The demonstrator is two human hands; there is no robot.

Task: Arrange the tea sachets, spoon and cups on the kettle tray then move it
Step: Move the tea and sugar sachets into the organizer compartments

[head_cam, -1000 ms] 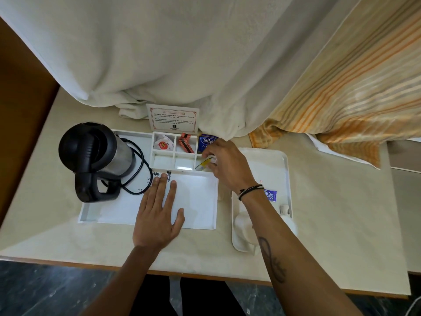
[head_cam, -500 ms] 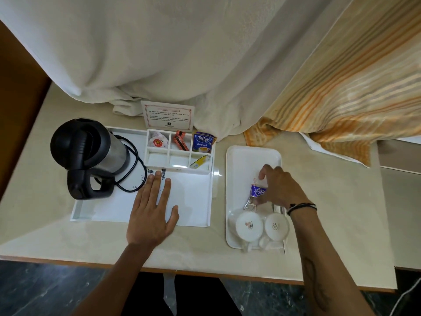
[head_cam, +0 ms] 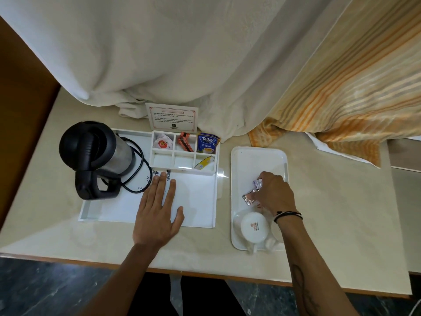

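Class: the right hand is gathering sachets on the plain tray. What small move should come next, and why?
Probably lift the sachets in the right hand across to an empty front compartment of the kettle tray. Two front compartments look bare, and the left hand lies flat on that tray.

Cream counter (head_cam: 330, 224) with a wooden front edge (head_cam: 227, 273), seen from above; dark marbled floor (head_cam: 45, 290) below it; brown wooden panel (head_cam: 20, 92) at left; heavy off-white curtain (head_cam: 170, 53) hanging down and bunching on the counter's far side; orange-and-beige striped curtain (head_cam: 355, 87) at right, its hem resting on the counter; a white cloth corner (head_cam: 323, 148) showing beneath that hem; soft, even light, with faint glare on the counter.
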